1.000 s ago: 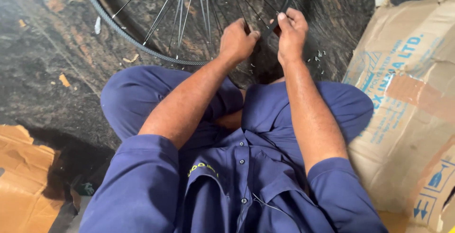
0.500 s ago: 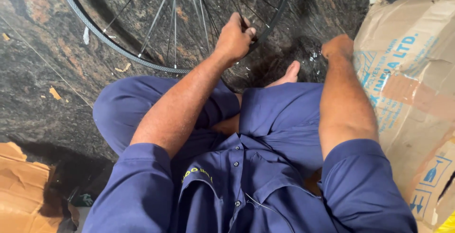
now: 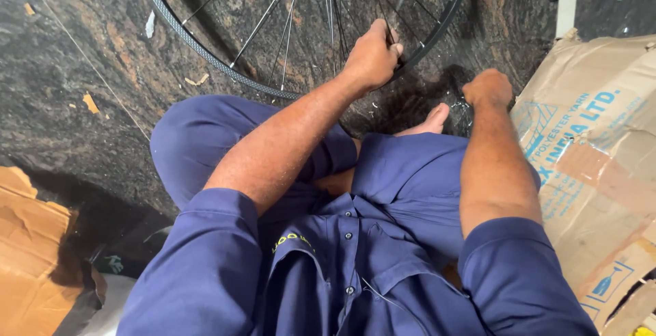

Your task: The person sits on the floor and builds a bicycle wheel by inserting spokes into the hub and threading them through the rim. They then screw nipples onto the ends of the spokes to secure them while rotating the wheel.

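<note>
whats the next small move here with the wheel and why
Probably bring the right hand back up to the rim beside the left hand. Only the left hand grips the bicycle wheel, closed on the rim near the spokes, while the right hangs apart as a fist over small bits on the dark stone floor. Whether it holds anything cannot be told.

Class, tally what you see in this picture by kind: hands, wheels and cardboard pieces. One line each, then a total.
Hands: 2, left hand gripping the wheel, right hand off it
Bicycle wheel: 1
Cardboard pieces: 2, right cardboard and left cardboard
Total: 5
</note>
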